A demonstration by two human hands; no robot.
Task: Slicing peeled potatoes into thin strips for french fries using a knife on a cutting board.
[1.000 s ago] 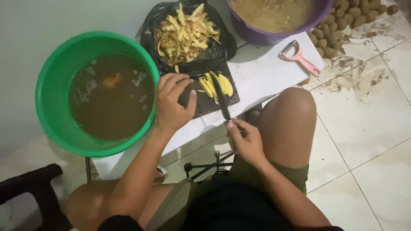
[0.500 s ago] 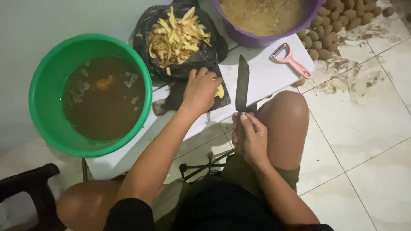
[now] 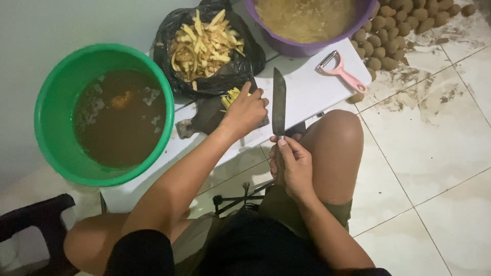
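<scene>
A white table (image 3: pixel 312 94) carried everything, and the places below are taken from the left hand's (image 3: pixel 245 112) grip on the yellow strips (image 3: pixel 232 95). Far to that grip's left stood the green tub (image 3: pixel 48 97), full of murky brown water. Beyond the grip and to its right sat the purple tub (image 3: pixel 302 48), holding pale cut pieces in water, with a heap of small brown potatoes (image 3: pixel 404 23) on the tiled floor further right. Just beyond the grip lay a black bag (image 3: pixel 245 61) of peelings, its edge close to the fingertips.

Under the grip lay the dark board (image 3: pixel 202 117), running off to the left. The left hand was curled palm-down over the strips, gathering them; only their far ends showed past the knuckles, so how firmly they were pinched could not be told.

Just right of that grip stood the knife (image 3: pixel 279 102), its long axis pointing away from the person, blade roughly parallel to the left forearm and apart from the strips. The right hand (image 3: pixel 291 166) was closed round its handle, nearer the body than the left hand. The strips therefore lay left of and slightly beyond the blade; the left hand was on them, the right well short.

Further right, a pink peeler (image 3: pixel 340 71) lay on the table.
</scene>
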